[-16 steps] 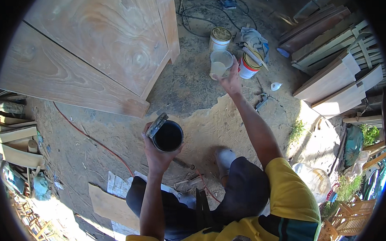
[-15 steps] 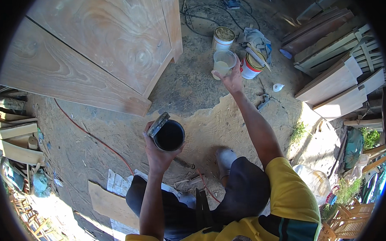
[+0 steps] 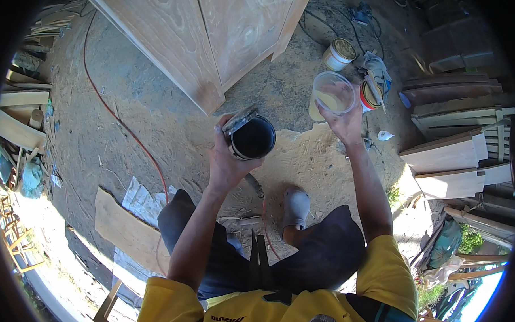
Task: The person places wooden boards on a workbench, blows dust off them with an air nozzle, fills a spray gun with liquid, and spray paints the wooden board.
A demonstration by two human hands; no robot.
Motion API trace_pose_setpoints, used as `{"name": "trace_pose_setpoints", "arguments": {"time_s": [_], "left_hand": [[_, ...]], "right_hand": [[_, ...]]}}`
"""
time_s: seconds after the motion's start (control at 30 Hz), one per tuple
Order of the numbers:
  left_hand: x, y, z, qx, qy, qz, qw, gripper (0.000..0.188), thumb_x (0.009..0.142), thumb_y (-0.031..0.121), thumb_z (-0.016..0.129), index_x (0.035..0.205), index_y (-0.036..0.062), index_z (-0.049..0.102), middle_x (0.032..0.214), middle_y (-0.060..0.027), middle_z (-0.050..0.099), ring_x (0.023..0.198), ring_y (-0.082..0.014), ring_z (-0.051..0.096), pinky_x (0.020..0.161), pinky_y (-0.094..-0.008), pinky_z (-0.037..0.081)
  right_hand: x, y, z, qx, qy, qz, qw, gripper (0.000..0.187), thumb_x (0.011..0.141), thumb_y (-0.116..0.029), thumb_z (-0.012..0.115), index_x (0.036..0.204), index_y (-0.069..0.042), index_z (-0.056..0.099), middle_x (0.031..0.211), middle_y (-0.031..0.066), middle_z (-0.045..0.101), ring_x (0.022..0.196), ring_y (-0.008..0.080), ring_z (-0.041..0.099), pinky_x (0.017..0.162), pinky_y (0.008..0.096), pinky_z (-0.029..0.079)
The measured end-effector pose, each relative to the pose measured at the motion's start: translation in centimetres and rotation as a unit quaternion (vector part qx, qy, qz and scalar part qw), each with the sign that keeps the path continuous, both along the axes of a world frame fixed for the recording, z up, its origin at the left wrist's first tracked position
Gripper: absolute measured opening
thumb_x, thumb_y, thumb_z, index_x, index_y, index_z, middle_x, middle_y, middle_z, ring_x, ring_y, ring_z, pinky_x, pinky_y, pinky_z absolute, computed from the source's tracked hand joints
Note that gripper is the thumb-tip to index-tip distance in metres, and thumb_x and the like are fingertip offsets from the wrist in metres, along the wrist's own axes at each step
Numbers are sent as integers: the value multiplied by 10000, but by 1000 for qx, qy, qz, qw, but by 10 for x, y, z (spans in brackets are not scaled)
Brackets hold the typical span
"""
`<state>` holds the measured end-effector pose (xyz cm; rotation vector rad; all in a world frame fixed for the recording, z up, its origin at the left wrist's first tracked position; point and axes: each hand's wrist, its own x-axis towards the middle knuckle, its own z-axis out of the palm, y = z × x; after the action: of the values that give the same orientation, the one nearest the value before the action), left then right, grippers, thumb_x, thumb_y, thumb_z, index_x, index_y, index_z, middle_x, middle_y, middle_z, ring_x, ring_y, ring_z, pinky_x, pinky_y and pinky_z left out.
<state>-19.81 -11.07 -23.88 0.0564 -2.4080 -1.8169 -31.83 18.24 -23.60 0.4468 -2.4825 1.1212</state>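
Observation:
My left hand (image 3: 224,162) is wrapped round a dark, open can (image 3: 254,139), its inside black. A flat, stained grey piece (image 3: 240,121) lies across the can's rim under my thumb; I cannot tell its kind. Farther right, my right hand (image 3: 347,122) grips a clear plastic tub (image 3: 335,83) by its side, with the mouth toward me. Something pale yellow (image 3: 316,110) shows at the tub's lower left, partly hidden by it. Just behind the tub stand a white paint can (image 3: 339,55) with a crusted lid and a red-and-white paint can (image 3: 370,96), partly covered.
A wooden cabinet (image 3: 208,38) stands ahead on the left. A red hose (image 3: 120,123) crosses the dirt floor. Grey rags (image 3: 377,67) lie by the cans, a small white bottle (image 3: 385,135) nearer. Wooden panels (image 3: 444,160) are stacked right; a thin board (image 3: 126,228) lies left.
My view has shifted, so the cabinet sits higher in the picture. The clear tub is lifted nearer to me and tilted. The dark can stays in my left hand.

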Motion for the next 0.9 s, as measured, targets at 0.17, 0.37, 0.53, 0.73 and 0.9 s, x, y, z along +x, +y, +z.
{"name": "trace_pose_setpoints", "arguments": {"time_s": [0.17, 0.37, 0.53, 0.73, 0.9], "left_hand": [[2, 2, -5, 7, -45, -19, 999, 1076, 697, 193, 961, 1529, 46, 294, 1314, -177, 675, 1229, -273, 689, 1049, -406, 551], [9, 6, 0, -24, -22, -25, 999, 1030, 682, 205, 944, 1499, 69, 332, 1282, -181, 687, 1179, -323, 711, 1006, -412, 567], [15, 3, 4, -44, -22, -29, 998, 1014, 671, 201, 928, 1497, 86, 351, 1273, -186, 687, 1173, -349, 706, 1008, -423, 563], [24, 0, 7, -35, -41, -40, 998, 1046, 653, 186, 920, 1520, 92, 343, 1287, -202, 678, 1188, -372, 692, 1029, -432, 553], [27, -4, 12, -36, -39, -35, 998, 1050, 651, 188, 919, 1522, 84, 341, 1294, -206, 675, 1190, -378, 690, 1035, -430, 552]], "right_hand": [[46, -25, 66, 95, -35, 96, 990, 764, 742, -239, 933, 1334, -46, 490, 1083, 127, 745, 1016, 304, 761, 874, 414, 600], [71, -42, 107, 224, -91, 166, 956, 797, 752, -229, 912, 1395, -67, 469, 986, 124, 737, 941, 327, 763, 852, 434, 601], [79, -58, 133, 304, -97, 182, 930, 739, 764, -239, 899, 1370, -68, 510, 970, 136, 725, 918, 334, 755, 825, 439, 594], [84, -75, 153, 350, -56, 220, 909, 692, 762, -238, 887, 1316, -72, 509, 1047, 178, 711, 919, 379, 734, 739, 447, 589], [85, -79, 159, 370, -78, 217, 900, 696, 763, -252, 895, 1315, -86, 506, 1077, 176, 701, 923, 390, 730, 734, 456, 592]]}}
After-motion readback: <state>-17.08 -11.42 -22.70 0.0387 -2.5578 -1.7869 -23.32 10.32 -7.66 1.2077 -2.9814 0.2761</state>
